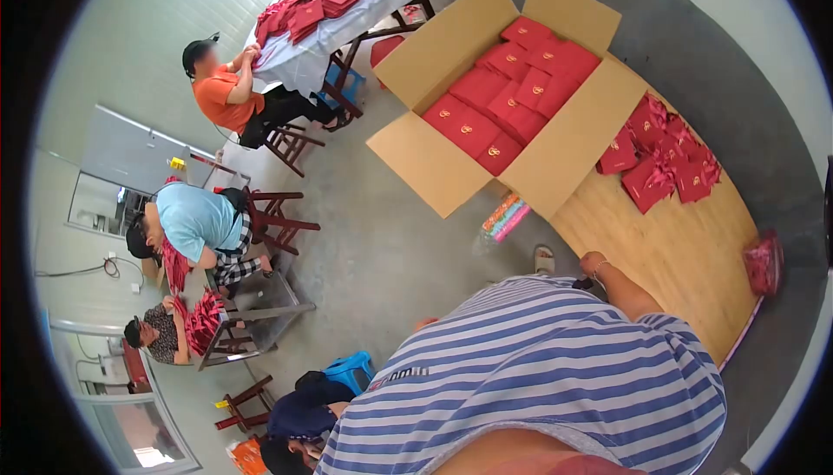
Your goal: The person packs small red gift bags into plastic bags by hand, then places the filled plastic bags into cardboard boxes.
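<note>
My right hand (594, 263), with a band round the wrist, is beside the near edge of the wooden table (646, 236). Its fingers look curled in; whatever they may hold is hidden. Only a sliver of my left hand (427, 323) shows past my striped shirt, and its fingers cannot be made out. Ahead of me stands an open cardboard box (564, 158) filled with red pouches (508, 111) bearing gold marks. More red pouches with ribbons (664, 158) lie in a loose pile on the table, right of the box.
Colourful wrapped packs (505, 217) sit below the box's near flap. A clear container of red items (764, 265) is at the table's right end. At left, people sit on stools by tables; a white-covered table (382, 15) bears red pouches. A blue bag (351, 373) is lower left.
</note>
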Motion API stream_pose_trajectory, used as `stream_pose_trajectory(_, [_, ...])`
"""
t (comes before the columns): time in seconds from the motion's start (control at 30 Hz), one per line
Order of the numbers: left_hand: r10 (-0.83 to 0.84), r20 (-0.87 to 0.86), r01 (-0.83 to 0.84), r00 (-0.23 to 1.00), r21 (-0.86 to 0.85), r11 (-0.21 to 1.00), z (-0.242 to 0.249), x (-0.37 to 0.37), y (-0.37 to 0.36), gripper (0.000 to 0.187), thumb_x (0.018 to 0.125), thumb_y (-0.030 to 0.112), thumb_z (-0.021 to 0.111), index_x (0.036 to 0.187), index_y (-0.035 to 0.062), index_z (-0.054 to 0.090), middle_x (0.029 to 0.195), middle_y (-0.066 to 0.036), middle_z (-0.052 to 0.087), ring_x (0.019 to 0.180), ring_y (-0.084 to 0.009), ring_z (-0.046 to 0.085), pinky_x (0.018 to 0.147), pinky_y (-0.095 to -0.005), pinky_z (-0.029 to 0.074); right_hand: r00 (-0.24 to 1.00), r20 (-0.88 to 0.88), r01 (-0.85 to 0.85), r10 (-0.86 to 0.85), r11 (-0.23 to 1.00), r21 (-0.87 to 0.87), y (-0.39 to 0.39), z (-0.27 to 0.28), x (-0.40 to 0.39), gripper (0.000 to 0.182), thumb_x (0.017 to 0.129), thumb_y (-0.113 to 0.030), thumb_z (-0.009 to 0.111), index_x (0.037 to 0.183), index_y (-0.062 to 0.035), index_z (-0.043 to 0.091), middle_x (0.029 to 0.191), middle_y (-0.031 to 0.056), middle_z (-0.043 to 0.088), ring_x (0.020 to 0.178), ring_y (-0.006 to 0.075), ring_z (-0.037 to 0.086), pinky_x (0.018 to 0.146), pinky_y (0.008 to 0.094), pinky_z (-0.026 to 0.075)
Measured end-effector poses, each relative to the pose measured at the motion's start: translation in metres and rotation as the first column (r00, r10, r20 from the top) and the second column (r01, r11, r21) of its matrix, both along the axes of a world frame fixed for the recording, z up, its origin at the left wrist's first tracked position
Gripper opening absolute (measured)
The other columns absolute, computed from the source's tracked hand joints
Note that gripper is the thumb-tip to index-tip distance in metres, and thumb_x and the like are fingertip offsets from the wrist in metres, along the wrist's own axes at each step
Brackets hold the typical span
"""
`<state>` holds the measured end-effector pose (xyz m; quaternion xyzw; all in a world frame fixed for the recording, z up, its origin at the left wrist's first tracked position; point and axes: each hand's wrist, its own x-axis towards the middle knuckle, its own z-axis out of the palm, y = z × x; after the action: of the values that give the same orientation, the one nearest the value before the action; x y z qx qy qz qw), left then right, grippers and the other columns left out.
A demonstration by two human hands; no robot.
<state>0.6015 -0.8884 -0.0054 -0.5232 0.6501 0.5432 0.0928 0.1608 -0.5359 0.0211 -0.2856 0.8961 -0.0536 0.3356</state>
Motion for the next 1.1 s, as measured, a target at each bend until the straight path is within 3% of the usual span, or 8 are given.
stream_pose_trajectory(0.3, [-0.034, 0.001, 0.034, 0.999, 0.059, 0.998, 0.055, -0.054, 0.039, 0.039, 0.087, 0.035, 0.063, 0.106, 0.001, 0.066, 0.093, -0.012, 0.069, 0.085, -0.0183, 0.064, 0.076, -0.0331, 0.05, 0.959, -0.014, -0.278, 0.283, 0.928, -0.246, 0.046, -0.055, -0.055, 0.022, 0.078, -0.016, 0.055, 0.074, 0.001, 0.067, 0.066, 0.0142, 0.065, 0.058, 0.0215, 0.065, 0.055, 0.0347, 0.051])
stream_pose_trajectory(0.43, [-0.095, 0.057, 0.089, 0.994, 0.102, 0.991, 0.085, -0.082, 0.053, 0.039, 0.087, 0.036, 0.063, 0.106, 0.001, 0.066, 0.094, -0.012, 0.069, 0.085, -0.0186, 0.064, 0.076, -0.0334, 0.05, 0.957, 0.062, -0.276, 0.283, 0.956, -0.101, 0.059, -0.051, -0.062, 0.022, 0.079, -0.018, 0.055, 0.077, 0.0013, 0.067, 0.069, 0.0142, 0.066, 0.059, 0.0221, 0.064, 0.057, 0.0348, 0.052])
stream_pose_trajectory(0.53, [-0.209, 0.126, 0.21, 0.97, -0.001, 0.978, 0.105, -0.104, 0.054, 0.041, 0.087, 0.038, 0.06, 0.106, 0.0018, 0.065, 0.093, -0.012, 0.069, 0.085, -0.0204, 0.065, 0.076, -0.0345, 0.05, 0.993, 0.041, -0.1, 0.115, 0.959, -0.264, 0.086, -0.088, -0.057, 0.024, 0.078, -0.02, 0.055, 0.077, -0.0005, 0.068, 0.072, 0.0145, 0.067, 0.06, 0.0235, 0.065, 0.059, 0.0355, 0.052])
stream_pose_trajectory(0.67, [-0.391, 0.184, 0.399, 0.902, -0.008, 0.917, 0.107, -0.113, 0.041, 0.047, 0.085, 0.041, 0.061, 0.111, 0.0021, 0.063, 0.096, -0.013, 0.069, 0.088, -0.0213, 0.065, 0.077, -0.035, 0.05, 0.944, -0.059, -0.322, 0.325, 0.946, 0.044, 0.09, -0.084, -0.04, 0.025, 0.079, -0.023, 0.049, 0.076, -0.0086, 0.069, 0.081, 0.0166, 0.066, 0.076, 0.0321, 0.064, 0.074, 0.0439, 0.051])
stream_pose_trajectory(0.73, [-0.385, 0.168, 0.379, 0.907, 0.067, 0.923, 0.126, -0.131, 0.039, 0.046, 0.086, 0.037, 0.062, 0.112, -0.0004, 0.062, 0.096, -0.014, 0.068, 0.088, -0.0195, 0.065, 0.076, -0.0324, 0.051, 0.978, -0.001, -0.206, 0.207, 0.974, 0.096, 0.085, -0.062, -0.02, 0.023, 0.076, -0.025, 0.054, 0.075, -0.0069, 0.068, 0.082, 0.0189, 0.065, 0.08, 0.0343, 0.064, 0.075, 0.0457, 0.05])
stream_pose_trajectory(0.8, [-0.494, 0.176, 0.476, 0.851, 0.137, 0.869, 0.139, -0.157, 0.034, 0.044, 0.087, 0.033, 0.062, 0.114, -0.0014, 0.06, 0.097, -0.014, 0.068, 0.087, -0.0188, 0.065, 0.076, -0.0314, 0.051, 0.976, 0.058, 0.209, -0.208, 0.978, -0.024, 0.081, -0.043, -0.006, 0.022, 0.079, -0.022, 0.056, 0.079, -0.0043, 0.069, 0.09, 0.0192, 0.066, 0.077, 0.0365, 0.064, 0.072, 0.0428, 0.052])
stream_pose_trajectory(0.9, [-0.526, 0.035, 0.505, 0.85, 0.231, 0.831, 0.141, -0.196, 0.037, 0.045, 0.088, 0.031, 0.062, 0.117, -0.0026, 0.058, 0.1, -0.013, 0.067, 0.087, -0.0183, 0.064, 0.078, -0.0305, 0.05, 0.67, 0.328, 0.729, -0.666, 0.674, -0.12, 0.074, 0.009, 0.007, 0.04, 0.079, -0.035, 0.067, 0.1, -0.0004, 0.064, 0.089, 0.0161, 0.068, 0.077, 0.0252, 0.067, 0.07, 0.036, 0.053])
stream_pose_trajectory(1.1, [-0.747, -0.059, 0.734, 0.663, 0.247, 0.632, 0.139, -0.318, 0.075, 0.045, 0.087, 0.03, 0.065, 0.117, -0.0023, 0.057, 0.103, -0.012, 0.066, 0.092, -0.0171, 0.062, 0.081, -0.0296, 0.048, 0.238, 0.574, 0.962, -0.783, 0.273, -0.027, 0.1, 0.0, -0.02, 0.085, 0.074, -0.044, 0.074, 0.133, 0.0041, 0.038, 0.107, 0.0179, 0.064, 0.091, 0.0219, 0.065, 0.076, 0.0333, 0.052])
